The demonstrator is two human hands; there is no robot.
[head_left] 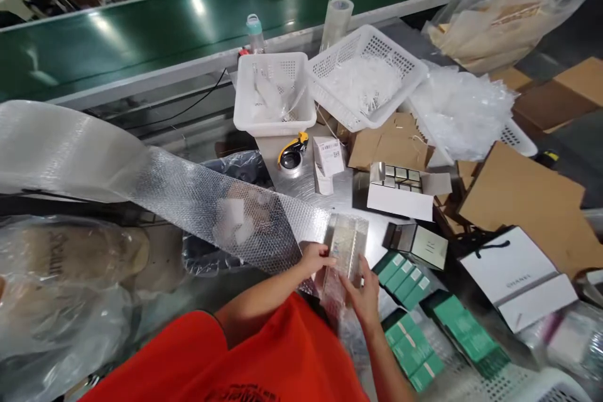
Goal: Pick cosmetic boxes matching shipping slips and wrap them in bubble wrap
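Note:
A bubble-wrapped package lies at the table's near edge, at the end of a long strip of bubble wrap that runs in from the left. My left hand grips the package's left side, its thumb on top. On the right side my right hand holds the same package, with fingers along its edge and the thumb on the wrap. What is inside shows only faintly through the layers. Just right of it lie green boxes and a dark box with a pale lid.
White baskets stand at the back, before a green conveyor. A tape dispenser, a white box of small items, cardboard and a white paper bag are around the table. Plastic-covered bundles lie at left.

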